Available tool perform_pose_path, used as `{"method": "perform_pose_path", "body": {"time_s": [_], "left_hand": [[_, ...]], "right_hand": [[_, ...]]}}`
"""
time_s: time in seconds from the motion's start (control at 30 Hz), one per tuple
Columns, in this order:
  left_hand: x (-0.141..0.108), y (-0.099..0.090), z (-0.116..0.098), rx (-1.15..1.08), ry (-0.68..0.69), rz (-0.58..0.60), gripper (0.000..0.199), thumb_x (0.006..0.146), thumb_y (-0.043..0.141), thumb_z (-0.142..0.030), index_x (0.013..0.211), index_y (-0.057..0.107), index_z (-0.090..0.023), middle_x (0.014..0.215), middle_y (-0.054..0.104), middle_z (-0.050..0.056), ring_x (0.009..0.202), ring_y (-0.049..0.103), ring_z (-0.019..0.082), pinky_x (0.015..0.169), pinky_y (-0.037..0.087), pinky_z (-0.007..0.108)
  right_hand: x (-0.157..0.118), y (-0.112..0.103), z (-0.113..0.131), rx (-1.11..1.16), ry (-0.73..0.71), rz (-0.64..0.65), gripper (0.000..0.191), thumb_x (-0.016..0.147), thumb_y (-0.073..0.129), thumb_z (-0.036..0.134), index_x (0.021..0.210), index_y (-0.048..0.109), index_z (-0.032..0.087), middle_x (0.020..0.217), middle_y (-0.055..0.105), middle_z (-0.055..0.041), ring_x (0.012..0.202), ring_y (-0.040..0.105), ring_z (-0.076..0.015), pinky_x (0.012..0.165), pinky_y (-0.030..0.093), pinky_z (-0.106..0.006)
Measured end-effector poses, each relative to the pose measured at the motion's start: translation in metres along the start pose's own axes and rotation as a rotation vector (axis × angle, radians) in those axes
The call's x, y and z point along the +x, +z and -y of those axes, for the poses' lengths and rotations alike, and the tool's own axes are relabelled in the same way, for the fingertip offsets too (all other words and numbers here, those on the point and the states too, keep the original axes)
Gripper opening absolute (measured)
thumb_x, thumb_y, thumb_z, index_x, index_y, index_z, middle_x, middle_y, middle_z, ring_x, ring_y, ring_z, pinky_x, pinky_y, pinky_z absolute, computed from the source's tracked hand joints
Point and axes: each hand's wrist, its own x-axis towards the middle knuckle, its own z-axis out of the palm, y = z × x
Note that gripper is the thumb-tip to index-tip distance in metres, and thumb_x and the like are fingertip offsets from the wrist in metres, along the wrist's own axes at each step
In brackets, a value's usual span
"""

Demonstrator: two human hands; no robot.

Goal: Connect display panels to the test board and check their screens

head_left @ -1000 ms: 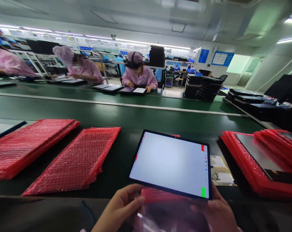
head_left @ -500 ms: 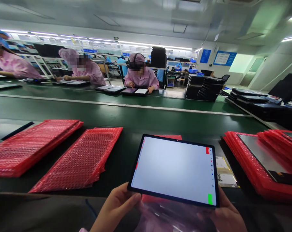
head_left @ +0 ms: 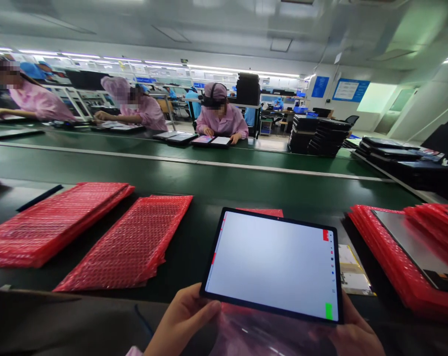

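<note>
A black-framed tablet with a lit white screen, a red and a green block at its right edge, is held up in front of me. My left hand grips its lower left corner, thumb on the near edge. My right hand holds the lower right corner, its fingers partly hidden behind the tablet. Clear plastic hangs below the tablet, over pink cloth. Part of a red bubble-wrap piece shows behind the tablet's far edge.
Red bubble-wrap packs lie left, beside a thicker stack. More red wrap with a dark panel lies right, near a white-and-yellow part. Across the green bench, people in pink work near black tray stacks.
The view has shifted slightly, so the tablet and both hands appear a little further right and lower. One screen before the person across has changed from dark to coloured. My grip looks unchanged.
</note>
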Motion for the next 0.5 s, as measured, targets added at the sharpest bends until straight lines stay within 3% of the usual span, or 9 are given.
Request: {"method": "perform_pose_path", "body": {"time_s": [0.17,0.3,0.5], "left_hand": [[-0.002,0.002,-0.001,-0.027,0.01,-0.007,0.036,0.068,0.079,-0.049,0.067,0.069,-0.015,0.055,0.067,0.002,0.053,0.059,0.013,0.056,0.047,0.02],[-0.002,0.003,-0.001,-0.057,-0.014,-0.013,0.038,0.066,0.08,-0.051,0.072,0.071,-0.015,0.055,0.067,0.002,0.053,0.059,0.014,0.057,0.048,0.022],[-0.004,0.001,0.005,-0.028,-0.003,0.018,0.037,0.07,0.078,-0.05,0.075,0.072,-0.014,0.058,0.067,0.004,0.055,0.059,0.015,0.057,0.046,0.023]], "right_hand": [[0.002,-0.002,0.003,-0.02,0.041,-0.007,0.063,0.037,0.077,0.016,0.095,0.076,0.04,0.08,0.077,-0.0022,0.055,0.067,-0.0301,0.054,0.056,-0.039],[0.003,-0.004,0.005,-0.015,0.076,0.001,0.065,0.034,0.078,0.014,0.094,0.077,0.04,0.087,0.077,-0.0028,0.064,0.069,-0.0361,0.061,0.058,-0.047],[0.01,-0.017,0.001,-0.004,0.091,-0.04,0.067,0.03,0.077,0.013,0.089,0.076,0.045,0.077,0.076,-0.0016,0.063,0.068,-0.037,0.062,0.058,-0.048]]}}
